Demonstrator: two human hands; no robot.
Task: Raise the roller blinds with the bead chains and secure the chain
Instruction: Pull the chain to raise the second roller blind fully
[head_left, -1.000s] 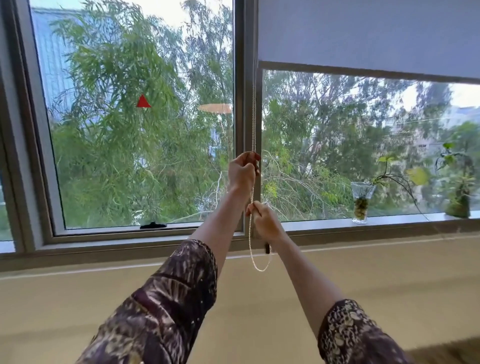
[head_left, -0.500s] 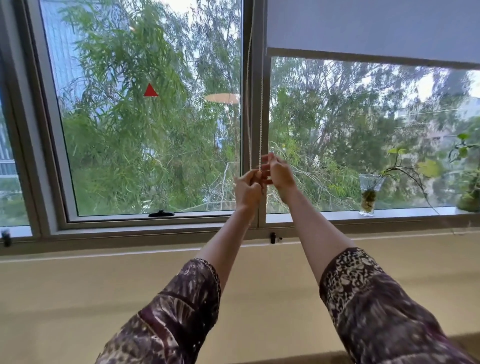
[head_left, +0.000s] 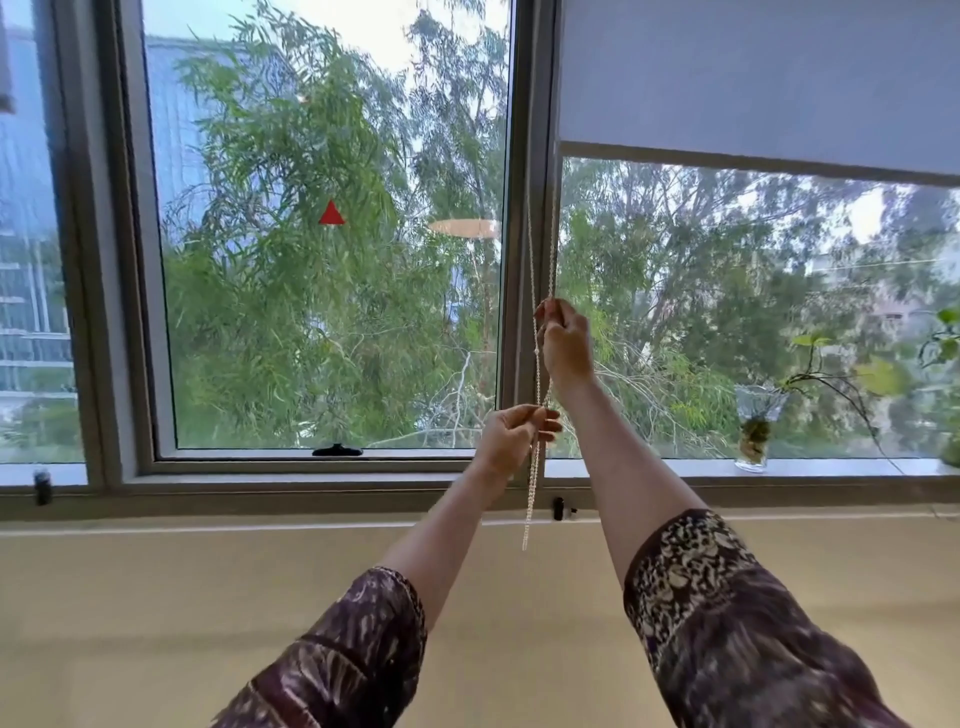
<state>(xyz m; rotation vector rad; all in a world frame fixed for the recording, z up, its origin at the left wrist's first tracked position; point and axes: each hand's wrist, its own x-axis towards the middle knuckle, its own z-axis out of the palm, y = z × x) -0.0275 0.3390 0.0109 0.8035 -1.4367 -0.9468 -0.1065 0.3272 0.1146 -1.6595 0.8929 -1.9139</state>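
Note:
A pale grey roller blind (head_left: 753, 78) covers the top of the right window pane, its bottom bar slanting across the glass. A white bead chain (head_left: 540, 249) hangs along the centre mullion, its loop end dangling below the sill. My right hand (head_left: 566, 343) is raised and pinches the chain high up. Lower down and slightly left, my left hand (head_left: 511, 439) grips the same chain with its fingers closed around it. A small black chain hook (head_left: 559, 508) sits on the frame under the sill, just right of the hanging loop.
A glass vase with a trailing plant (head_left: 756, 434) stands on the right sill, with another plant at the far right edge. A black window latch (head_left: 336, 450) sits at the left pane's bottom. A beige wall lies below the window frame.
My right hand has stayed high on the chain while my left hand has dropped lower along it. The chain loop now hangs below the sill again.

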